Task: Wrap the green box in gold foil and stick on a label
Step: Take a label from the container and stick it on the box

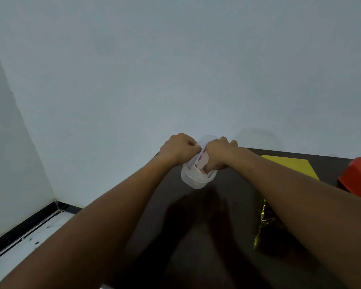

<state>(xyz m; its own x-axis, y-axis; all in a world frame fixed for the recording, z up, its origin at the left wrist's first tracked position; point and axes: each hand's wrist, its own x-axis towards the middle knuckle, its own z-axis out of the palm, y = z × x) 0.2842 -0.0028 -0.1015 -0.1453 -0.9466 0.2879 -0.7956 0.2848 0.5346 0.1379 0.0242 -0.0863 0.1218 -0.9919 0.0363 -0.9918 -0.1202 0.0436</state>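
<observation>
Pale blue-grey walls (pixel 175 69) fill most of my head view, meeting in a corner at the left above a black skirting strip (pixel 23 228) and a light floor (pixel 29 247). Below them a dark brown table (pixel 196 236) runs from the near edge to the far wall.

Both bare arms reach out over the table to its far left part, where a translucent white plastic tub (pixel 194 180) sits tilted between the hands. Left hand (pixel 178 149): fingers curled tight, pinching the upper edge of a white paper piece with red marks (pixel 202 161) that stands in the tub. Right hand (pixel 218 155): also curled, fingers dipping into the tub and gripping the same paper from the right. The two fists nearly touch over the rim.

Gold foil (pixel 263 224) lies crumpled on the table at the near right, partly hidden under the right forearm. A flat yellow sheet (pixel 290 163) rests farther back on the right, and a red object (pixel 358 178) is cut off by the right edge. I cannot pick out the green box anywhere in view.
</observation>
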